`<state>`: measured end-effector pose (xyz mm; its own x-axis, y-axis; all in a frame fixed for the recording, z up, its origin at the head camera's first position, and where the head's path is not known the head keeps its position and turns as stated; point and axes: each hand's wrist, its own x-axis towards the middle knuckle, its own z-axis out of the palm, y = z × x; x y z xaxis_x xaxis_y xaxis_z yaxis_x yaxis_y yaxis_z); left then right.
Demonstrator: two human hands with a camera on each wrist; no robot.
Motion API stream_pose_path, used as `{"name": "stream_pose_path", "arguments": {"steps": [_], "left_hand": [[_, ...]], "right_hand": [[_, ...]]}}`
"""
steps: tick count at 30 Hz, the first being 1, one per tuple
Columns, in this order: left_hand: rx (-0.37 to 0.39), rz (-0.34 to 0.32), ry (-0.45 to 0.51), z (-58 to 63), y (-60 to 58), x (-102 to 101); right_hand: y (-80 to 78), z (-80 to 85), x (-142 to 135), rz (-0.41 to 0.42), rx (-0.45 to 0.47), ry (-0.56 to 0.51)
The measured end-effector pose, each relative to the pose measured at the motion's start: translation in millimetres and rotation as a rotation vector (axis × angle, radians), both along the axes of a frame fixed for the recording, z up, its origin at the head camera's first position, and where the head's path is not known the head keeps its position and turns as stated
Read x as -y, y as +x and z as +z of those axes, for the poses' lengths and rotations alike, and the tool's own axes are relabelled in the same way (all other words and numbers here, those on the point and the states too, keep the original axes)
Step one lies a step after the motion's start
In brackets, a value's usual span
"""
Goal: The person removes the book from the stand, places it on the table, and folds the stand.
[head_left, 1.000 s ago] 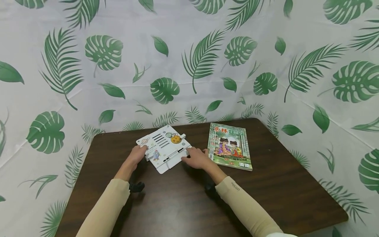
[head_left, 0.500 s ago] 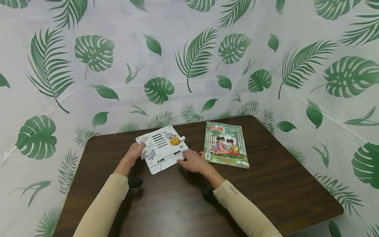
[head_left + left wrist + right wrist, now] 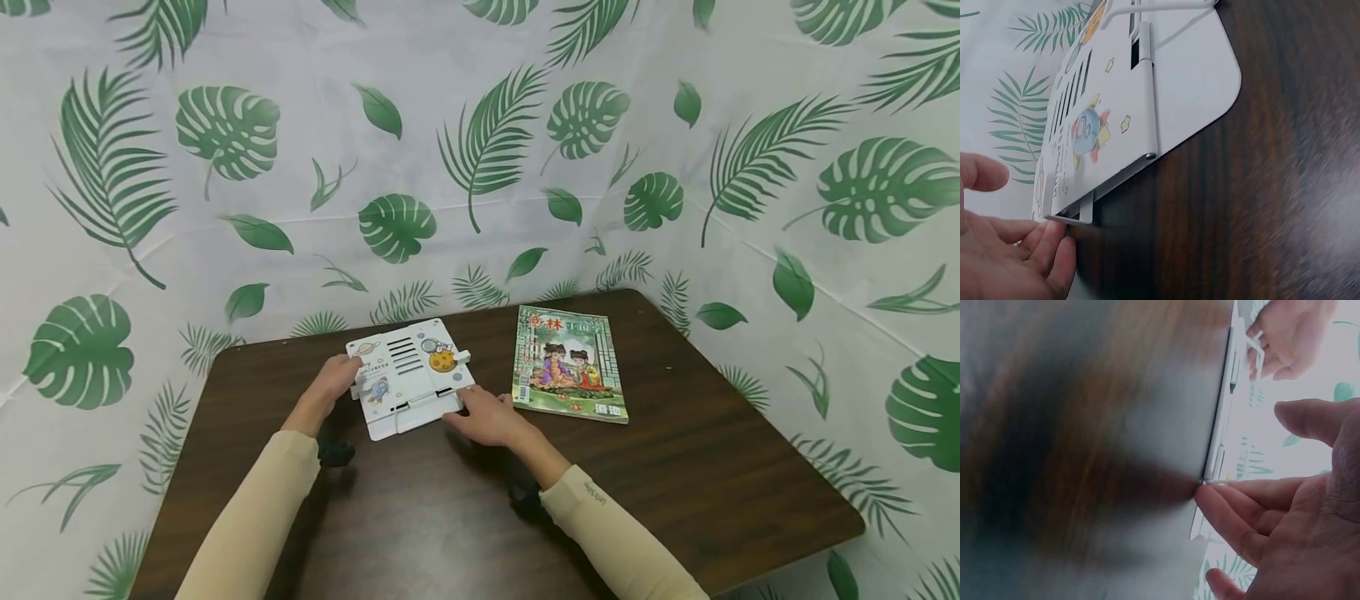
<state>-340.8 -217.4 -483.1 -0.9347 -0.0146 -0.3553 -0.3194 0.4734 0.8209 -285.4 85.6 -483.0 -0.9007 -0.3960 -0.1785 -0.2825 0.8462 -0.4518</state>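
A white folding book stand (image 3: 408, 371) with space cartoons and slots lies folded on the table, slightly askew. My left hand (image 3: 335, 377) is at its left edge; in the left wrist view its fingertips (image 3: 1054, 234) touch the edge of the stand (image 3: 1107, 125), the thumb held apart. My right hand (image 3: 491, 417) is at the near right corner. From the right wrist, the fingers (image 3: 1219, 509) touch the stand's thin edge (image 3: 1216, 440), and the thumb stands away from it. Neither hand curls round the stand.
A magazine (image 3: 567, 367) with two cartoon figures on its cover lies to the right of the stand. The dark wooden table (image 3: 705, 467) has its back edge close to a leaf-patterned cloth (image 3: 315, 208).
The stand has turned clockwise and sits straighter to the table, both hands moving along with it at its edges. The head view has shifted slightly; the magazine stays put.
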Motion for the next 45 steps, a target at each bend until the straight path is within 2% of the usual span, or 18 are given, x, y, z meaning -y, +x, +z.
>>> {"name": "stream_pose_path", "arguments": {"steps": [7,14,24,31,34,39,41,45], "left_hand": [[0.016,-0.023,-0.031,7.2,-2.2,2],[0.007,-0.012,-0.044,12.4,0.1,4],[-0.040,-0.022,-0.039,10.2,0.9,13],[-0.041,-0.037,-0.040,9.6,2.4,13],[-0.124,0.011,-0.052,9.6,7.0,9],[-0.380,0.098,-0.150,14.0,23.5,3],[-0.441,0.075,-0.167,16.7,31.8,1],[-0.461,0.017,-0.165,18.9,51.8,-8]], "right_hand": [[4.2,0.9,4,0.013,-0.002,0.011],[8.5,2.6,9,0.047,-0.050,0.032],[17.3,8.0,17,0.096,-0.058,0.022],[8.0,8.7,13,0.106,-0.032,0.000],[5.0,10.4,8,0.096,-0.012,-0.039],[9.1,11.1,1,0.089,0.031,-0.101],[10.7,10.2,-1,0.098,0.025,-0.099],[13.3,7.9,-8,0.121,0.015,-0.047]]}}
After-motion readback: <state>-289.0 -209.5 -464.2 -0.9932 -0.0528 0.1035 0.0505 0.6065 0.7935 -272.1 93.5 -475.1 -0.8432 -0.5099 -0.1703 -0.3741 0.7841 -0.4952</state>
